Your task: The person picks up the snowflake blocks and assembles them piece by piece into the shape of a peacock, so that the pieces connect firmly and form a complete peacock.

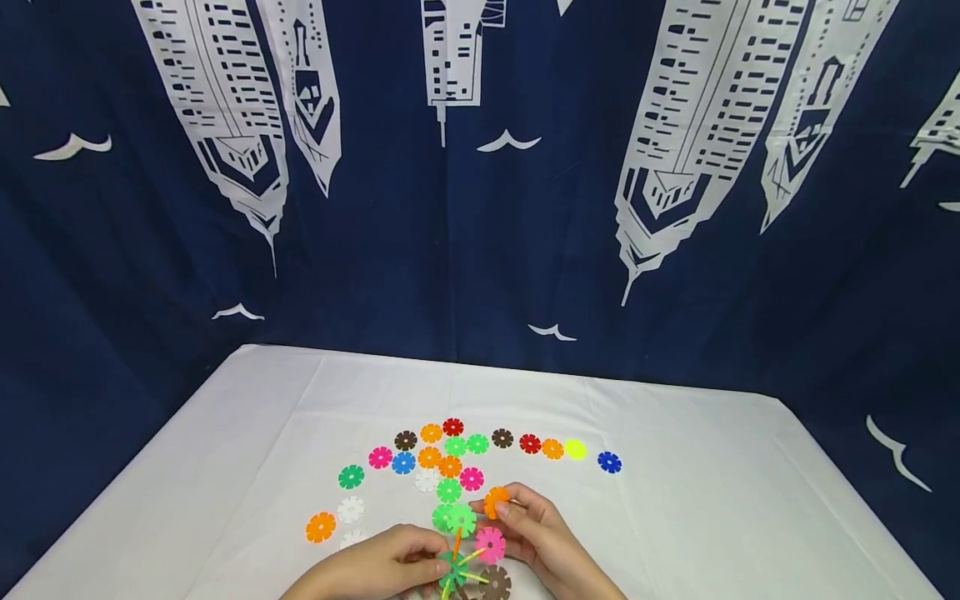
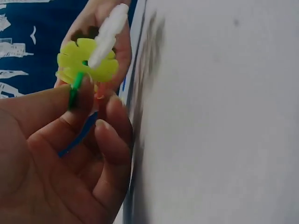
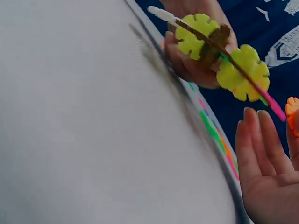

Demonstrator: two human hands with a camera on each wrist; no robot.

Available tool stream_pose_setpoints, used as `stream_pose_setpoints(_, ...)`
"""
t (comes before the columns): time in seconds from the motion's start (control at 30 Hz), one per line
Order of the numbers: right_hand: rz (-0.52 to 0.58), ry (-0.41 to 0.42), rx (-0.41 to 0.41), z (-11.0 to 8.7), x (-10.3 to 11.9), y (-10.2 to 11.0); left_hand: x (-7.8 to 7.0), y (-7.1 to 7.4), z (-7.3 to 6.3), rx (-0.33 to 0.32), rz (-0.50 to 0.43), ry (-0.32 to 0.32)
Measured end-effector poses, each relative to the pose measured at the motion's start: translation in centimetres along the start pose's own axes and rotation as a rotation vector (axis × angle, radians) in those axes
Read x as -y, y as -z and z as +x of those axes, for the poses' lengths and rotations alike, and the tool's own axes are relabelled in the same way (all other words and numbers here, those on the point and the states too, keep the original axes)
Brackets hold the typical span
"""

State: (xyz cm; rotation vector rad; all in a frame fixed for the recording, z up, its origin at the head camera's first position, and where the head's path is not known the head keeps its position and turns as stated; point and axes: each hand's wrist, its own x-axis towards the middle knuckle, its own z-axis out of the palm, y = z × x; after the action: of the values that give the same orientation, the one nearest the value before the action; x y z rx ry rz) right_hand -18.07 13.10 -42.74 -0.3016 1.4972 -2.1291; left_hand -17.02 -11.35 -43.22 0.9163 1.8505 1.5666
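My left hand pinches a cluster of notched plastic discs by its green disc. Joined in the cluster are a pink disc, a brown disc and yellow discs that show better from the wrists. A white disc stands edge-on at its side in the left wrist view. Between thumb and fingers my right hand holds a loose orange disc, just beyond the pink one. That orange disc is apart from the cluster and partly cut off in the right wrist view.
Many loose discs lie scattered ahead of my hands on the white tablecloth, among them a dark blue disc at the right and an orange one at the left. A navy curtain hangs behind the table's far edge.
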Motion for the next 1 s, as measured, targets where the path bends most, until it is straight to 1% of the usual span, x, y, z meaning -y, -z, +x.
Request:
stream_pose_setpoints(0.1, 0.013, -0.029, 0.012, 0.2, -0.5, -0.2, 0.3, -0.1, 0.3, -0.044, 0.035, 0.006)
stream_pose_setpoints(0.2, 0.004, -0.028, 0.003, 0.3, -0.7, -0.2, 0.5, -0.1, 0.4, -0.108, 0.028, 0.024)
stream_pose_setpoints(0.27, -0.002, -0.027, -0.013, 0.3, -0.8, -0.2, 0.5, -0.1, 0.7, -0.173, 0.011, 0.048)
stream_pose_setpoints(0.33, -0.008, -0.028, -0.032, 0.3, -0.8, -0.2, 0.5, -0.1, 1.1, -0.259, 0.003, 0.075)
stream_pose_setpoints(0.4, -0.014, -0.031, -0.055, 0.3, -0.9, -0.2, 0.6, -0.4, 1.8, -0.344, -0.042, 0.111)
stream_pose_setpoints(0.47, -0.028, -0.035, -0.079, 0.4, -0.9, -0.3, 0.7, -0.7, 2.4, -0.415, -0.124, 0.148)
stream_pose_setpoints(0.57, -0.083, -0.029, -0.13, 0.7, -1.0, -0.3, 0.9, -1.0, 3.0, -0.489, -0.245, 0.195)
stream_pose_setpoints(0.67, -0.192, 0.031, -0.177, 1.3, -0.8, 0.1, 0.9, -1.1, 3.2, -0.52, -0.282, 0.211)
stream_pose_setpoints(0.73, -0.283, 0.092, -0.173, 1.9, -0.6, 0.5, 0.9, -1.2, 3.2, -0.519, -0.284, 0.218)
stream_pose_setpoints(0.8, -0.351, 0.147, -0.138, 2.5, -0.6, 1.1, 0.9, -1.2, 3.2, -0.508, -0.281, 0.228)
stream_pose_setpoints(0.87, -0.392, 0.195, -0.08, 2.9, -0.7, 1.6, 1.0, -1.2, 3.2, -0.501, -0.278, 0.242)
stream_pose_setpoints(0.93, -0.403, 0.237, -0.02, 3.2, -1.0, 1.9, 1.0, -1.2, 3.2, -0.502, -0.279, 0.245)
stream_pose_setpoints(1.0, -0.388, 0.27, 0.037, 3.5, -1.2, 2.1, 1.0, -1.1, 3.2, -0.507, -0.289, 0.242)
